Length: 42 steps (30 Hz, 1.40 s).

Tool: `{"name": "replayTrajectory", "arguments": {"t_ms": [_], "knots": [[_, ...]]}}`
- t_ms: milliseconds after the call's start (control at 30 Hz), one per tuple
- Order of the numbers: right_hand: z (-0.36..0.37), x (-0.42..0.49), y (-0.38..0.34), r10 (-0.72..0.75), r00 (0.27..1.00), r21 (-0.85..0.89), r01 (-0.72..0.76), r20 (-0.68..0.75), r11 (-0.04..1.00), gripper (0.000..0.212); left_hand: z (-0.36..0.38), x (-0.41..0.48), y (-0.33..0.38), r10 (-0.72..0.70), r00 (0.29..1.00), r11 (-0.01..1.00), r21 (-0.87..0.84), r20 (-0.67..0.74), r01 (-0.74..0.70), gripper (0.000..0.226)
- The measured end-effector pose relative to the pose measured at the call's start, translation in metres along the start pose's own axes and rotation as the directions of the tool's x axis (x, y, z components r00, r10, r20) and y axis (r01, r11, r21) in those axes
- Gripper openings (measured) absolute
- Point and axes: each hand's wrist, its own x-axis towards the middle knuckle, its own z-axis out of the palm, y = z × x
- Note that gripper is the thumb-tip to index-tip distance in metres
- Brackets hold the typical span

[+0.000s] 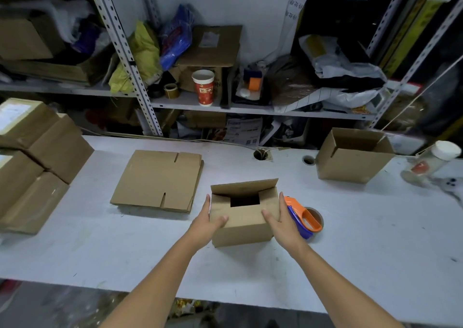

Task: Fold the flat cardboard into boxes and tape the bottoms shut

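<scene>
**Now: both grips pressed on a small box at mid-bench**

Flat and straight-fingered, the left grip (209, 221) lies against the left wall of a small cardboard box (243, 228), its thumb laid on the near flap. The right grip (280, 221) mirrors it on the right wall, thumb also on that flap. Neither curls round anything; the box is squeezed between the two palms.

The box stands on the white bench (125, 247), near its front edge and about the middle. Its near flap is folded down, its far flap stands up, and a dark square gap shows between them.

Just beside the right grip, touching or nearly touching its back, lies an orange and blue tape dispenser (304, 217). To the left, apart from the box, lies a stack of flat cardboard (157, 179). Farther right, near the back edge, stands an open-topped box (350, 157). Sealed boxes (37, 152) are piled at the far left. Behind the bench, a cluttered shelf (225, 108) holds a red paper cup (203, 87).
</scene>
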Motion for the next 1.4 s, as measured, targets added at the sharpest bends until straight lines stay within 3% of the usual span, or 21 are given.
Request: {"name": "replayTrajectory", "arguments": {"t_ms": [267, 367, 500, 600, 667, 733, 867, 1033, 1233, 1400], "knots": [[-0.002, -0.003, -0.003, 0.013, 1.000, -0.005, -0.013, -0.002, 1.000, 0.078, -0.005, 0.019, 0.052, -0.155, 0.983, 0.952, -0.281, -0.101, 0.122, 0.099], [-0.004, -0.004, -0.001, 0.007, 1.000, 0.032, -0.007, -0.013, 0.999, 0.076, -0.004, 0.026, 0.048, -0.155, 0.984, 0.959, -0.253, -0.089, 0.128, 0.093], [-0.008, -0.004, 0.002, 0.012, 1.000, 0.082, -0.013, 0.014, 0.997, 0.058, 0.005, 0.026, 0.028, -0.061, 0.993, 0.978, -0.206, -0.099, 0.039, 0.072], [-0.013, 0.000, 0.005, 0.011, 0.998, 0.078, -0.016, 0.056, 0.997, 0.059, 0.009, 0.027, 0.027, -0.016, 0.993, 0.987, -0.161, -0.117, -0.003, 0.056], [-0.014, 0.008, 0.006, 0.031, 0.998, 0.096, -0.036, 0.051, 0.995, 0.063, 0.010, 0.028, 0.029, -0.020, 0.992, 0.990, -0.142, -0.124, 0.002, 0.059], [-0.013, 0.020, 0.003, 0.144, 0.990, 0.141, -0.143, 0.002, 0.980, 0.069, 0.012, 0.026, 0.032, -0.025, 0.992, 0.990, -0.137, -0.120, 0.008, 0.062], [-0.007, 0.035, -0.004, 0.273, 0.961, 0.260, -0.253, -0.047, 0.932, 0.050, 0.013, 0.026, 0.034, -0.045, 0.994, 0.978, -0.208, -0.098, 0.023, 0.059], [-0.001, 0.036, 0.001, 0.274, 0.960, 0.198, -0.258, -0.057, 0.946, 0.054, 0.017, 0.029, 0.034, -0.083, 0.993, 0.972, -0.227, -0.087, 0.062, 0.062], [-0.017, 0.045, 0.016, 0.267, 0.960, 0.108, -0.275, 0.088, 0.955, 0.058, 0.020, 0.031, 0.033, -0.099, 0.993, 0.957, -0.280, -0.063, 0.078, 0.068], [-0.018, 0.047, 0.022, 0.227, 0.970, 0.080, -0.233, 0.085, 0.969, 0.060, 0.019, 0.032, 0.029, -0.106, 0.992, 0.965, -0.249, -0.072, 0.085, 0.065]]}}
